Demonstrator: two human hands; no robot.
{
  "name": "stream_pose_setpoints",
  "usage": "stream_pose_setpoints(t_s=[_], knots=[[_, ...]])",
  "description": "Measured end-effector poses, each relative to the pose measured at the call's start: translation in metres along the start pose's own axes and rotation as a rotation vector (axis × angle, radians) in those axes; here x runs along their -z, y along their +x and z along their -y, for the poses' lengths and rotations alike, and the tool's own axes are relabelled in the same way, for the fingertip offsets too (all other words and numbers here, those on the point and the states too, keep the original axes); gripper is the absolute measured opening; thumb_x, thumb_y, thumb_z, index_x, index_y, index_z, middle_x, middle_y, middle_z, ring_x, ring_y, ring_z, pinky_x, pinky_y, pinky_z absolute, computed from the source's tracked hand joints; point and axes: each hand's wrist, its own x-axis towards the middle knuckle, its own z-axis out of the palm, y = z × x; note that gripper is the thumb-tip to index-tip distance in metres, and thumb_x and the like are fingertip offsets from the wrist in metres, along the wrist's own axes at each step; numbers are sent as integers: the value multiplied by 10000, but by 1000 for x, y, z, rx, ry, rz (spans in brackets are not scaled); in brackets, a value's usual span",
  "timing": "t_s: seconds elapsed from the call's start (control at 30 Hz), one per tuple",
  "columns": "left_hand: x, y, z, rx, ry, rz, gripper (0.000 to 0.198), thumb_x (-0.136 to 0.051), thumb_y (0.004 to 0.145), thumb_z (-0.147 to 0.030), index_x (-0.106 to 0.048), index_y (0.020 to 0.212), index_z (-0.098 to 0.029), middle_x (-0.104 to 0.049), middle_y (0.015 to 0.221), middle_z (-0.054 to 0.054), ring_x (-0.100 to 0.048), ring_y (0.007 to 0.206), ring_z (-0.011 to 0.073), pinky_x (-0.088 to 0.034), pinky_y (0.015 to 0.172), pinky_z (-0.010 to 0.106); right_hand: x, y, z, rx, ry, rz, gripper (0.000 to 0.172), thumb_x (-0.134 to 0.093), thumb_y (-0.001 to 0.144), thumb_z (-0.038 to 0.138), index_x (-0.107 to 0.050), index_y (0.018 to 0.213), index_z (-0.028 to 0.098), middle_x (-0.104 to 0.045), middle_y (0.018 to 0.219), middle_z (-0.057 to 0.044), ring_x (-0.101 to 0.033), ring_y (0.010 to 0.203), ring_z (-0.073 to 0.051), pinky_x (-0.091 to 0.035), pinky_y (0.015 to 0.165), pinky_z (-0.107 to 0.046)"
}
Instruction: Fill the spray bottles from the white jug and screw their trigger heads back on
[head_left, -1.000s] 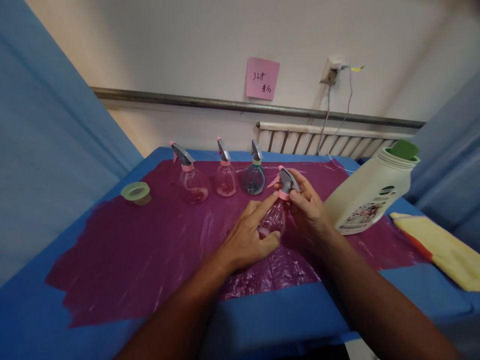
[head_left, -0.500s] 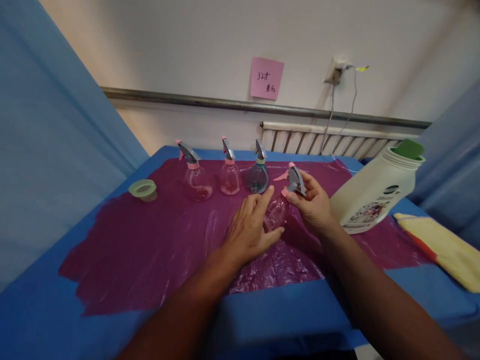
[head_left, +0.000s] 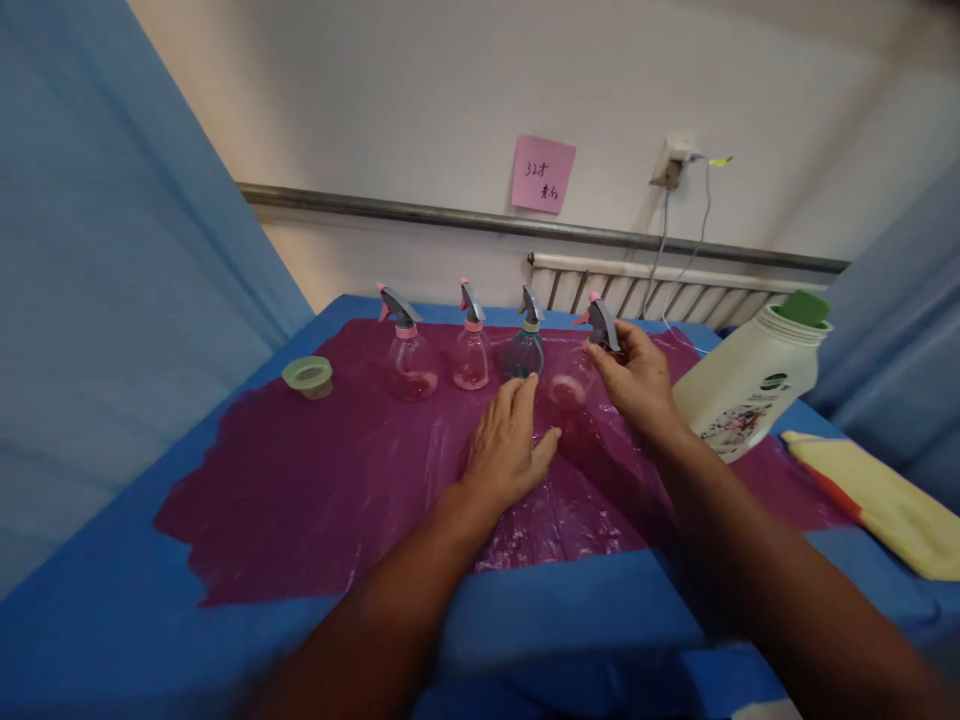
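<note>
My right hand (head_left: 637, 378) grips a clear spray bottle (head_left: 571, 382) with a grey and pink trigger head by its neck. This bottle is at the right end of a row on the purple plastic sheet (head_left: 315, 480). Beside it, my left hand (head_left: 508, 440) hovers with fingers stretched and thumb apart, holding nothing. Just beyond the left fingertips stands a teal spray bottle (head_left: 523, 352), its lower part partly covered by them. Two pink-collared spray bottles, one in the middle (head_left: 471, 358) and one at the left (head_left: 412, 368), complete the row.
A small green-rimmed cup (head_left: 307, 376) sits at the left. On the right are a large white jug (head_left: 754, 380) with something green in its mouth and a yellow cloth (head_left: 885, 500). Behind the blue table (head_left: 570, 610) run a metal rail (head_left: 420, 215) and hanging cords.
My right hand has carried the spray bottle away from me, into line with the other bottles. The left hand has come off its side and stays nearer me. The view has shifted slightly.
</note>
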Motion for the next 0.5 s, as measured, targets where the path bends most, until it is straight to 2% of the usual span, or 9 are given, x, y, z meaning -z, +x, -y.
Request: stream_pose_setpoints(t_s=[0.1,0.23,0.33,0.43,0.5], knots=[[1,1,1,17,29,51,739,-712,1079,-308,-438,1758,-205,-587,1699,216,-608,1595,411,-535,1336,622,-5,26,-14,19,-159,-19,490,-777,916,493,-795,1318,213,-867,1266,-136,-792,1022,-279,-651,1006,-487],[5,2,1,28,44,95,673,-685,1080,-290,-485,1715,-194,-620,1654,206,-624,1563,397,-535,1324,610,-17,44,-32,5,-214,-54,513,-756,875,500,-794,1258,160,-863,1193,-193,-779,1006,-323,-632,1053,-568],[8,2,0,38,48,99,635,-678,1085,-296,-519,1690,-185,-638,1629,205,-644,1522,393,-550,1292,601,-20,45,-43,-2,-240,-64,515,-759,875,545,-806,1200,148,-857,1104,-198,-766,966,-332,-632,1038,-595],[9,1,-2,34,43,81,573,-691,1076,-298,-581,1631,-209,-680,1565,179,-677,1441,371,-569,1235,567,-16,39,-47,6,-240,-63,564,-769,911,608,-805,1255,163,-866,1160,-187,-780,1000,-316,-644,1042,-572],[8,1,-2,35,15,74,352,-652,1102,-308,-695,1438,-212,-748,1392,150,-719,1298,341,-582,1152,516,-11,31,-45,12,-233,-74,628,-795,925,637,-785,1344,169,-861,1254,-192,-794,1072,-315,-648,1061,-567]])
